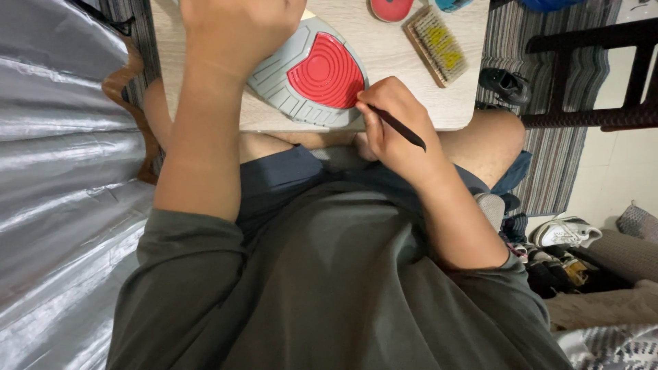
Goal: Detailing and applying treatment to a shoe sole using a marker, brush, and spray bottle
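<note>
Right grip (387, 120) pens brush (397, 127) against sole (312, 72).

The person wears an olive-green short-sleeved shirt (329, 288), dark blue-grey shorts (288, 175) at twelve o'clock of it, forearms bare.

Shoe sole (312, 79) grey, red ribbed patch; tool (401, 129) black.

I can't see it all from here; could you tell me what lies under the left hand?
Under the left hand lies a grey shoe sole with a red tread on the table. Its far end is covered.
</note>
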